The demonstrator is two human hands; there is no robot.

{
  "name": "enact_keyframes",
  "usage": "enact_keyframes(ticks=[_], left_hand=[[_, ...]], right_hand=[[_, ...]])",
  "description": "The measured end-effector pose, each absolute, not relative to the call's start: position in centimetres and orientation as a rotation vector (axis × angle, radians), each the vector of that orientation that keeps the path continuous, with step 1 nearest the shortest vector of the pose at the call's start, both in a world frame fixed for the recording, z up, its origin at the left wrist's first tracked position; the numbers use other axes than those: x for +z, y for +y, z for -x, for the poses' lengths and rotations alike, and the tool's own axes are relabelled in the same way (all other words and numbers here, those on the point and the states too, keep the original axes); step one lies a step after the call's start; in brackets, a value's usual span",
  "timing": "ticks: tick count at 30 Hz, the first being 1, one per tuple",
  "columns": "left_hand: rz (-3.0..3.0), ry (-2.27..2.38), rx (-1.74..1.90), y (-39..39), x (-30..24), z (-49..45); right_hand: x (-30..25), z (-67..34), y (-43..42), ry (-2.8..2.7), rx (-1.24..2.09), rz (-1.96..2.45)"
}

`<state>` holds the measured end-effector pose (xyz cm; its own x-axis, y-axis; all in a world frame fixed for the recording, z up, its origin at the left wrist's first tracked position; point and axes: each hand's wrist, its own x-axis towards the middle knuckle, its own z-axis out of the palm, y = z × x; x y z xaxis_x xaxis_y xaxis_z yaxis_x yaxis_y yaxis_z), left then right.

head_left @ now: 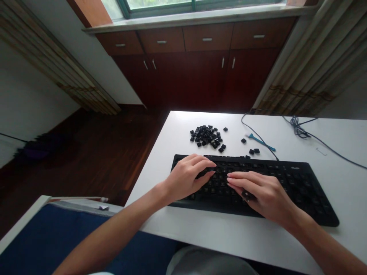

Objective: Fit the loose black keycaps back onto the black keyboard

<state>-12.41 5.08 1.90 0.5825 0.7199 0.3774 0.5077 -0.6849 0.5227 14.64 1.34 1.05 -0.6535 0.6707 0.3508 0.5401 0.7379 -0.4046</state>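
Observation:
A black keyboard [289,183] lies on a white table [218,233]. My left hand [187,177] rests over its left part with fingers curled down onto the keys, nothing visibly in it. My right hand [259,193] lies over the middle, fingers stretched leftward, with a small black keycap [247,196] tucked under the thumb against the palm. A heap of loose black keycaps [207,136] sits on the table behind the keyboard, with a few stray keycaps [254,151] to its right.
A blue keycap puller tool [261,142] lies behind the keyboard beside a dark cable [304,133] that trails off right. A wooden cabinet [200,65] stands under the window. Dark wood floor lies at left, a blue cushion [57,236] near me.

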Motion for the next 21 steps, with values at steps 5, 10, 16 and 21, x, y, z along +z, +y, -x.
enact_keyframes(ticks=[5, 10, 16, 21], left_hand=[[-2.527, 1.180, 0.770, 1.7, 1.8, 14.1], [-2.457, 1.321, 0.855, -1.2, 0.5, 14.5], [-2.358, 1.459, 0.963, -2.1, -0.6, 14.8], [-2.433, 1.473, 0.878, -2.7, -0.7, 14.9]], right_hand=[[0.3, -14.1, 0.9, -2.593, 0.316, 0.878], [0.3, -13.7, 0.6, -2.556, 0.289, 0.894], [0.0, -14.0, 0.7, -2.547, 0.373, 0.939], [0.3, -14.2, 0.8, -2.618, 0.387, 0.929]])
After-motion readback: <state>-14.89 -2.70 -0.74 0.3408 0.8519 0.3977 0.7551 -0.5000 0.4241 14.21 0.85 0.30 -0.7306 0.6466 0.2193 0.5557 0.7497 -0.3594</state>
